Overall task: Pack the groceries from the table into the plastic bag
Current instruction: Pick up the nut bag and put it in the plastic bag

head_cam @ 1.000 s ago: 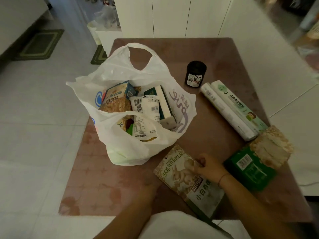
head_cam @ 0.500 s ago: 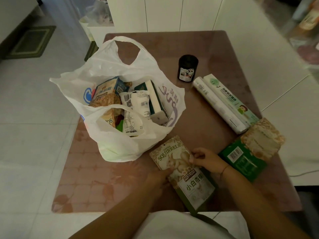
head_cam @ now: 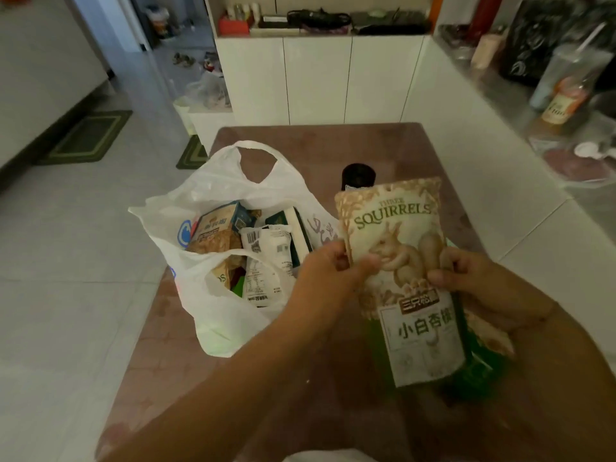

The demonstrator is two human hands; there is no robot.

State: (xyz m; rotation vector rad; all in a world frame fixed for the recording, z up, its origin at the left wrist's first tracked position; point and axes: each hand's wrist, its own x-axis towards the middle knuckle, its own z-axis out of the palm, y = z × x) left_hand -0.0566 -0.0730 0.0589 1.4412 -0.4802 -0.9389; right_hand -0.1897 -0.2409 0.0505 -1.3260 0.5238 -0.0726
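- A white cabinet with flat doors [head_cam: 318,80] stood behind the far edge of the desk, its open shelf crowded with dark clutter and an orange-red box [head_cam: 234,26].
- A pale tiled floor [head_cam: 66,278] spread to the left.
- A green rectangular doormat with lighter borders [head_cam: 87,136] lay on that floor by the left wall.
- A second, smaller green mat [head_cam: 192,154] lay near the desk's far left corner.
- A white counter [head_cam: 500,105] ran along the right side, carrying a blurred clear bottle with an orange label [head_cam: 563,101] and a dark patterned box [head_cam: 533,41].
- A small white bin holding a crumpled clear bag [head_cam: 203,101] sat on the floor beside the cabinet.
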